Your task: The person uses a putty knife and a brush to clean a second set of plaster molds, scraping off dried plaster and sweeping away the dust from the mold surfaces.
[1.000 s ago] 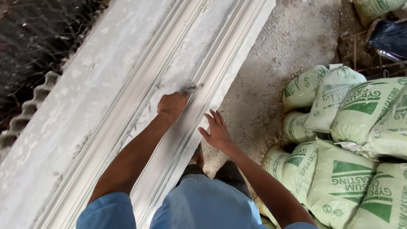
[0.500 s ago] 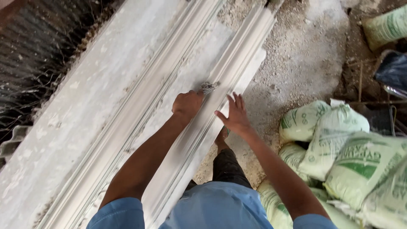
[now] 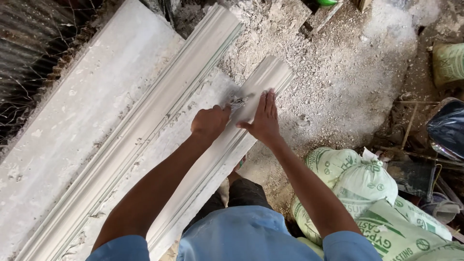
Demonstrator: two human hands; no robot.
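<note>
The left hand sits near the middle of the frame, closed in a fist around a small grey wad that pokes out past the knuckles and touches the white moulding. I cannot tell if the wad is a rag, a sponge or a bit of fibre. The right hand lies flat and wide open just beside it, palm down on the same moulding, fingers pointing to the top of the frame; it holds nothing. A moment ago both hands were lower on this long strip, with plenty of moulding running on past them. Now they are close to its far end, which stops just above the fingertips, so the rubbing looks to have nearly reached the end of the piece. The view has moved too: the dusty floor now fills the upper right. A second moulding runs beside the first, from the lower left up to the top middle, and a flat slab lies to its left. Green and white sacks are piled at the lower right. The person's blue shirt covers the bottom of the frame and hides the near end of the moulding. A dark, shiny thing at the right edge is cut off and I cannot tell what it is. The wire and wavy sheet at the upper left are dim.
</note>
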